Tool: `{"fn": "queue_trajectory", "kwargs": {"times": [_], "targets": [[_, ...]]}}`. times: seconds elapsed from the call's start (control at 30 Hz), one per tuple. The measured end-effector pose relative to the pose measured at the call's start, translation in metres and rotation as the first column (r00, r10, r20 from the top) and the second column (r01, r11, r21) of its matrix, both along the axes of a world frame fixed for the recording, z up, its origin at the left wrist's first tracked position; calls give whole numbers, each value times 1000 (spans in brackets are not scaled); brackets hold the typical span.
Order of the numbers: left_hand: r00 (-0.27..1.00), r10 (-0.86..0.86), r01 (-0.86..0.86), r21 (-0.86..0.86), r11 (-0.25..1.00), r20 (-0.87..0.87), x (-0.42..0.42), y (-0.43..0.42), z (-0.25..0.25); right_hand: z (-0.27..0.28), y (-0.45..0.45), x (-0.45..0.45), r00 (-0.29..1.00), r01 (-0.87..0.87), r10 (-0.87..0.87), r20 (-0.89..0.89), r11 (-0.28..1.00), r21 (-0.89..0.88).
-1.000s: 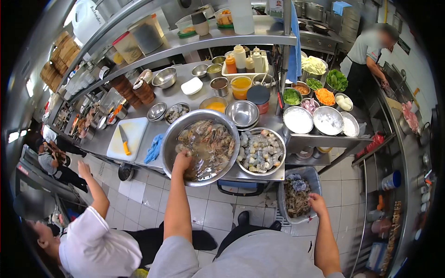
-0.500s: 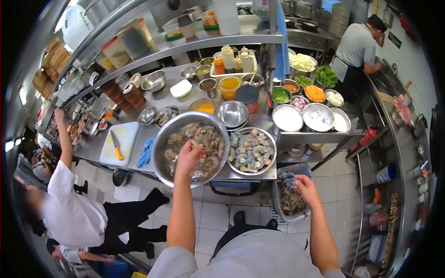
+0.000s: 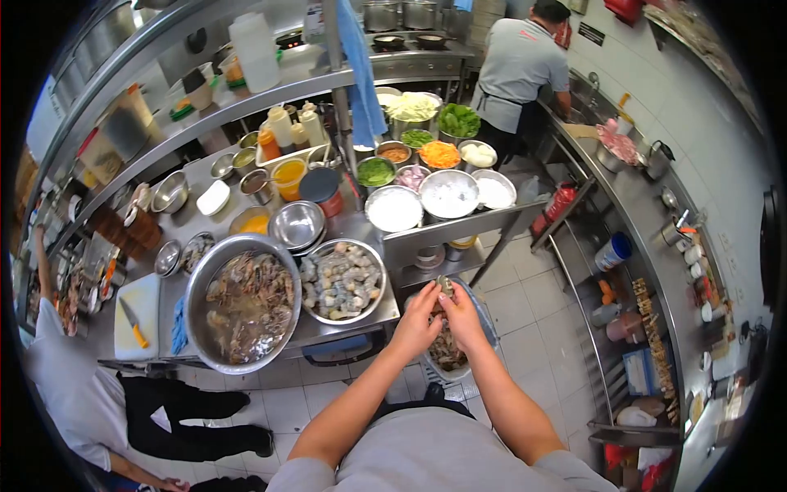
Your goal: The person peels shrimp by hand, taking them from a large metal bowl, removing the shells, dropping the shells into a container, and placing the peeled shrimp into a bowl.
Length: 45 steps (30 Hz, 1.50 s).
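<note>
Both my hands meet over the grey bin (image 3: 490,324), which holds shrimp scraps. My left hand (image 3: 420,318) and my right hand (image 3: 461,316) have their fingers closed around one shrimp (image 3: 445,286), whose end sticks up between the fingertips. To the left, a large steel bowl (image 3: 197,328) contains whole shrimp in cloudy water. Beside it at the counter's corner stands a smaller bowl (image 3: 383,287) heaped with peeled grey shrimp.
A white cutting board (image 3: 141,307) with a yellow-handled knife (image 3: 131,321) lies at the left. Bowls of vegetables and white powder (image 3: 394,210) stand behind. One person (image 3: 520,70) works at the sink; another (image 3: 90,402) stands at left.
My left hand has left the large bowl and come right to meet my right hand, with a shrimp between them. The view has swung right. The person at left has moved.
</note>
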State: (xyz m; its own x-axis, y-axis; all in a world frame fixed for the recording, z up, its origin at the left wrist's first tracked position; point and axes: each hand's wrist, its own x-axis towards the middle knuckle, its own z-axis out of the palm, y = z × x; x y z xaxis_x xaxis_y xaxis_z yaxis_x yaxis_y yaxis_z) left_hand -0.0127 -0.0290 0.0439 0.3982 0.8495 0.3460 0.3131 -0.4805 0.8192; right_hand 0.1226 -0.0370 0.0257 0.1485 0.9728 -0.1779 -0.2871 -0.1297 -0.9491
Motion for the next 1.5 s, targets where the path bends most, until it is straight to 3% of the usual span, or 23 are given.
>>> {"fn": "queue_trajectory", "kwargs": {"times": [0.07,0.13,0.17,0.2,0.27,0.3,0.33,0.37,0.4,0.43,0.5,0.57,0.6,0.67,0.73,0.8,0.87,1.0,1.17,1.37,1.43,1.47,1.5], "targets": [[997,-42,42,11,999,-67,4,3,-12,-9,-7,23,998,17,-18,-54,1000,-7],[1000,-10,10,-59,998,8,9,10,-18,-7,-16,36,964,-40,12,-265,994,-100],[992,-2,36,-261,965,129,14,11,-21,-7,-20,39,955,-29,-9,-296,992,-126],[992,-10,44,-262,964,129,18,13,-26,-8,-22,41,955,-22,-17,-297,992,-127],[895,-51,324,-566,758,444,25,20,-36,-10,-26,44,955,-92,44,-293,984,-151],[905,-47,315,-592,742,424,27,19,-30,-18,-27,46,955,-90,43,-293,985,-150],[905,-48,316,-592,742,423,28,19,-25,-25,-28,47,981,-132,107,-159,979,-155],[972,-109,186,-397,899,208,27,18,-20,-32,-28,49,985,-173,172,-23,971,-168],[994,-102,97,-145,985,-25,27,17,-16,-32,-30,50,985,-171,169,-24,971,-169],[994,-104,99,-148,984,-26,26,15,-14,-32,-31,50,982,-175,186,29,959,-224],[968,-102,127,98,987,-227,24,14,-10,-35,-32,49,975,-179,209,80,943,-280],[962,-99,120,69,990,-253,22,16,-19,-47,-29,52,895,-216,294,336,944,-250],[955,-101,116,39,992,-278,22,17,-26,-54,-27,53,894,-220,297,335,943,-249],[961,-102,93,-44,995,-256,24,18,-43,-68,-26,54,630,-151,155,761,986,-76],[968,-97,69,-128,989,-232,23,15,-46,-63,-25,56,604,-197,148,783,980,-33],[992,-95,57,-371,927,-84,23,13,-47,-56,-22,55,579,-243,135,804,970,13],[992,-67,32,-303,952,-104,24,12,-45,-46,-22,52,576,-252,221,787,964,-86],[985,-50,24,-158,987,-163,30,4,-43,-34,-19,43,587,-204,208,783,973,-106],[982,-76,48,-158,986,-172,33,1,-50,-47,-27,38,464,-97,91,881,994,-51],[980,-118,103,-105,989,-159,33,1,-52,-45,-27,51,431,-147,110,896,988,-51],[956,-287,257,-619,742,54,24,9,-40,-50,-19,62,486,-178,170,858,980,-93],[934,-268,354,-719,599,237,20,11,-39,-52,-17,67,535,-218,231,812,967,-132],[899,-301,432,-745,507,317,17,14,-39,-49,-16,69,485,-216,178,856,973,-80]]}}
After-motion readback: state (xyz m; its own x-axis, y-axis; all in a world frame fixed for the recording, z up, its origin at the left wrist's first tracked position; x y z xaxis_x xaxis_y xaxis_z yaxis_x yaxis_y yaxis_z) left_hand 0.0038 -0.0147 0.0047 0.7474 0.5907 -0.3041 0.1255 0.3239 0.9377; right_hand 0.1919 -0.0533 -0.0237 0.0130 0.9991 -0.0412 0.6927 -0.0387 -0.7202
